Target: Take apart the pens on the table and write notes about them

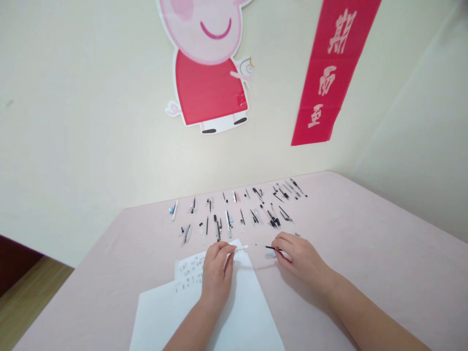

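Over the paper, my left hand (pixel 218 267) pinches a slim whitish pen barrel (pixel 241 248) between thumb and fingers, its free end pointing right. To the right, my right hand (pixel 298 256) is closed on a thin black pen part (pixel 273 248), pointing left toward the barrel; its exact kind is too small to tell. The two pieces are apart. Just under the right fingertips lies a small light-blue piece (pixel 270 255) on the pink tabletop. Beneath my left hand are white sheets of paper (pixel 241 312), the upper one with handwriting (pixel 190 273).
Two rows of pens and pen parts stretch across the back of the pink table (pixel 109 273), among them a white pen (pixel 175 210), a grey pen (pixel 187 234) and a cluster of black parts (pixel 273 218). Behind stands a wall with a cartoon pig cutout (pixel 212 87) and a red banner (pixel 329 73).
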Demonstrator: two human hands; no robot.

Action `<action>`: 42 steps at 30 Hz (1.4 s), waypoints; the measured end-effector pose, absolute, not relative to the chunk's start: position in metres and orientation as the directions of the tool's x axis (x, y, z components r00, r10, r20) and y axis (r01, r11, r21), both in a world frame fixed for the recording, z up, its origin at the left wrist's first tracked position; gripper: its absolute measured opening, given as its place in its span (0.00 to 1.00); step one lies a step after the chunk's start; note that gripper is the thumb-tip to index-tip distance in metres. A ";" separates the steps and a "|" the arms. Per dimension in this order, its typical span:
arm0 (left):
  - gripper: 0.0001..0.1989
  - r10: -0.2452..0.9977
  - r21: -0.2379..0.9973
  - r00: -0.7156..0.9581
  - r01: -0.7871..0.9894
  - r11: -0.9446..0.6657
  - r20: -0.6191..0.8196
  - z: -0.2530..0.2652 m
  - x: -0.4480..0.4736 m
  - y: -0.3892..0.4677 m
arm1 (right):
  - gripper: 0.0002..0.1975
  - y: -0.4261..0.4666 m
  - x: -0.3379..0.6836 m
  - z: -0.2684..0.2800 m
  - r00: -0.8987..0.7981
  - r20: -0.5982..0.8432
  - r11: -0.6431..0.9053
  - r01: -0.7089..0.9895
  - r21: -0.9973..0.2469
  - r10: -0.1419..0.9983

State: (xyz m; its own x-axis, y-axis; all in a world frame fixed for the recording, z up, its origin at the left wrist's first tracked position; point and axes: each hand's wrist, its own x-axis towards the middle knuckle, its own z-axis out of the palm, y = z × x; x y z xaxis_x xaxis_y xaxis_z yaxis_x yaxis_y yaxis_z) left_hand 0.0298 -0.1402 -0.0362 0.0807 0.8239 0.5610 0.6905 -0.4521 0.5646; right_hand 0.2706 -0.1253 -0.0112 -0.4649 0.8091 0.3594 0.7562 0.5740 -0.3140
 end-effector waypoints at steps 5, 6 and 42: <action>0.10 0.829 0.552 0.096 0.703 -0.449 0.551 -0.040 0.030 -0.140 | 0.09 -0.126 0.271 -0.013 -0.486 0.358 0.593 0.741 -0.315 0.797; 0.10 0.831 0.552 0.097 0.704 -0.447 0.548 -0.040 0.030 -0.139 | 0.09 -0.126 0.271 -0.013 -0.489 0.359 0.596 0.740 -0.312 0.795; 0.09 0.707 0.272 0.322 0.761 -0.589 0.629 -0.041 0.036 -0.143 | 0.10 -0.131 0.256 -0.015 -0.540 0.598 0.749 0.643 -0.162 0.593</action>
State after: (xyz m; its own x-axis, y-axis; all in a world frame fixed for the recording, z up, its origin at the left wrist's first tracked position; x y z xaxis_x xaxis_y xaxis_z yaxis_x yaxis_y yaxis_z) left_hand 0.0359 -0.1429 -0.0409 0.3224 0.7072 0.6293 0.7608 -0.5891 0.2722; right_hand 0.2558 -0.1305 -0.0149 -0.5397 0.5928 0.5978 0.6427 0.7487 -0.1622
